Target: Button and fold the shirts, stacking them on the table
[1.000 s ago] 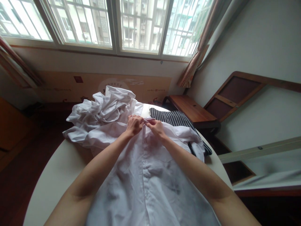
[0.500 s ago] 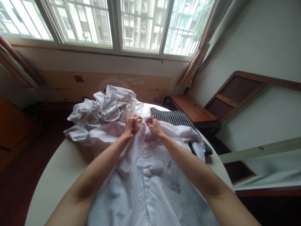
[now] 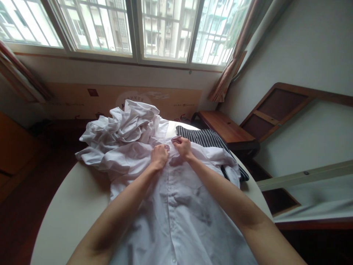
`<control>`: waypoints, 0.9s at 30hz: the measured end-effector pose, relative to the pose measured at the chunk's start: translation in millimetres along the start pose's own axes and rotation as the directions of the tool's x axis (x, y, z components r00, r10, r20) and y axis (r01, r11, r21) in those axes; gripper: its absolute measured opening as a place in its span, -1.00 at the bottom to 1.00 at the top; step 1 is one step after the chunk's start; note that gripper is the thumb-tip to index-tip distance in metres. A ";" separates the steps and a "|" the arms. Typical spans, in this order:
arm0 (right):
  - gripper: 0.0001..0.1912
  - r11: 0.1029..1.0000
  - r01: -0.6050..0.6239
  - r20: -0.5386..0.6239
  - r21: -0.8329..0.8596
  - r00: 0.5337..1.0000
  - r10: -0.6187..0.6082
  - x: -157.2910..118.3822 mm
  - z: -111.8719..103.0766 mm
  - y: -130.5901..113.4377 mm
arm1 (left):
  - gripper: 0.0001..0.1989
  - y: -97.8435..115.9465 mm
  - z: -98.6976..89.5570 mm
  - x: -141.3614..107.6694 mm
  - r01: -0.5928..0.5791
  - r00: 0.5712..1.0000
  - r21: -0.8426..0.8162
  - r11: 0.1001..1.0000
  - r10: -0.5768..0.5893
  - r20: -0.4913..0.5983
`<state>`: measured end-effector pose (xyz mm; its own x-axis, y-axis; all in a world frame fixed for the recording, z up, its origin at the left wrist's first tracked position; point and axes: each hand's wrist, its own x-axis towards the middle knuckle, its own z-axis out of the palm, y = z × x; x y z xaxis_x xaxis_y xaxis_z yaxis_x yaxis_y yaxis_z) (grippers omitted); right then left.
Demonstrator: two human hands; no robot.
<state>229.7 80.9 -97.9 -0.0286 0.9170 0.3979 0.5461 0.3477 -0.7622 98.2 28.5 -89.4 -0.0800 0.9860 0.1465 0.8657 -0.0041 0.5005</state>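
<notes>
While the white, button-front fabric shirt (image 3: 184, 217) is spread across the round-edged white table (image 3: 63, 213), its collar area (image 3: 161, 140) is pinched by left hand (image 3: 160, 156) and right hand (image 3: 182, 148); black, white-striped cloth (image 3: 204, 137) is partly covered.

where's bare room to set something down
Widest: left side of the round white table, between its rim, the left forearm and crumpled white cloth. A narrow strip lies between right forearm and right rim. Crowded: the middle, where left hand and right hand grip the white cloth shirt; far right, white-striped black fabric.
</notes>
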 end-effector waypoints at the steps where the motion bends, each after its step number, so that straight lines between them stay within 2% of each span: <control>1: -0.83 1.000 -0.018 0.022 -0.020 1.000 0.018 0.2 1.7 0.5 | -0.78 -2.5 1.3 3.1 0.028 1.000 0.007 1.000 -0.028 -0.010; 6: -0.86 0.974 -0.185 0.139 -0.134 0.969 0.203 2.1 8.4 1.6 | -0.79 -7.4 9.1 15.5 0.132 0.991 -0.018 0.991 -0.132 0.015; 10: -0.82 0.955 -0.281 0.179 -0.099 0.939 0.295 5.9 11.0 6.9 | -0.78 -2.5 16.2 21.2 0.194 0.981 -0.027 0.981 -0.194 0.011; 14: -0.87 0.934 -0.357 0.235 0.007 0.909 0.345 8.0 9.2 13.2 | -0.79 3.3 20.5 25.0 0.196 0.980 -0.038 0.980 -0.196 -0.004; 17: -0.89 0.902 -0.413 0.254 0.122 0.892 0.374 7.4 7.4 14.6 | -0.79 7.1 22.0 28.8 0.248 0.969 -0.090 0.965 -0.247 0.028; 23: -0.90 0.802 -0.505 0.239 0.318 0.862 0.448 5.2 8.0 11.7 | -0.82 12.6 22.6 38.8 0.309 0.951 -0.147 0.940 -0.300 0.080; 27: -0.93 0.740 -0.528 0.219 0.417 0.848 0.482 4.5 5.1 9.0 | -0.83 7.5 21.0 40.5 0.296 0.955 -0.216 0.931 -0.285 0.079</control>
<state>230.2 89.2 -105.6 0.0556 0.9883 -0.1422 0.0702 -0.1459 -0.9868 111.8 71.8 -97.6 -0.2847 0.9561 -0.0701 0.6752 0.2519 0.6932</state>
